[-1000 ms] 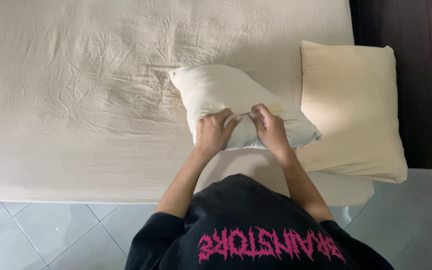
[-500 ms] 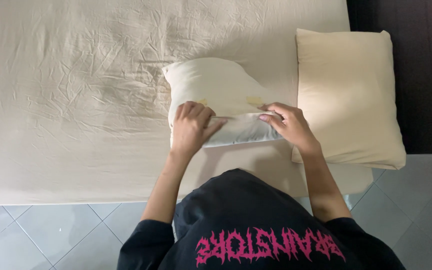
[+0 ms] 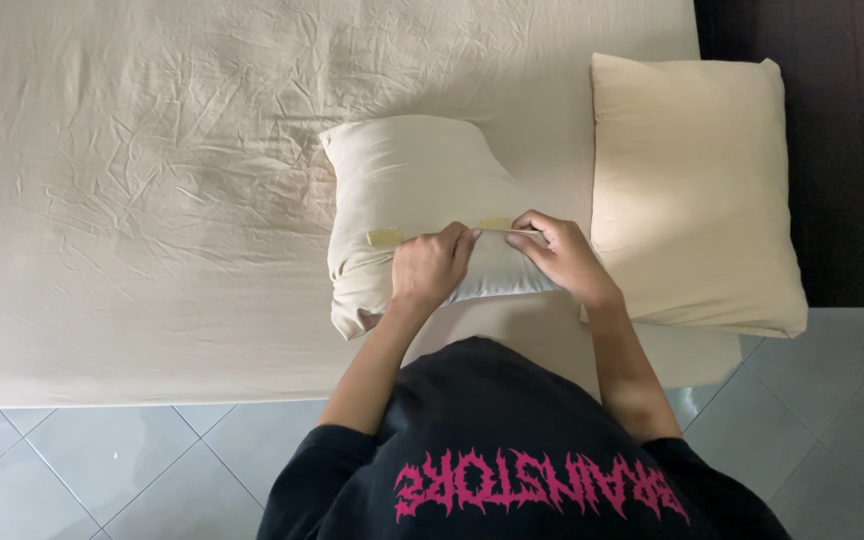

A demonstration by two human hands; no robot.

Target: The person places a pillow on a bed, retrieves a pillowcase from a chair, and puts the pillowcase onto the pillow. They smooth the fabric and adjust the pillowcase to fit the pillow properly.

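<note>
Item: cream pillow (image 3: 414, 185), mid-bed on the wrinkled sheet (image 3: 152, 180), long axis running away from me, open case end nearest me. My left hand (image 3: 430, 268) is curled, pinching the case edge; my right hand (image 3: 564, 258) pinches the same edge. Second pillow (image 3: 692, 190) lies flat, just to the right.

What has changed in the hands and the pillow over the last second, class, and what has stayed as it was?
The left hand and right hand, spread apart along the open end half a second ago, have come back together there, both gripping the pillowcase edge. The pillow has turned slightly and sits squarer to the bed edge. The second pillow and the wrinkled sheet stayed as they were.
</note>
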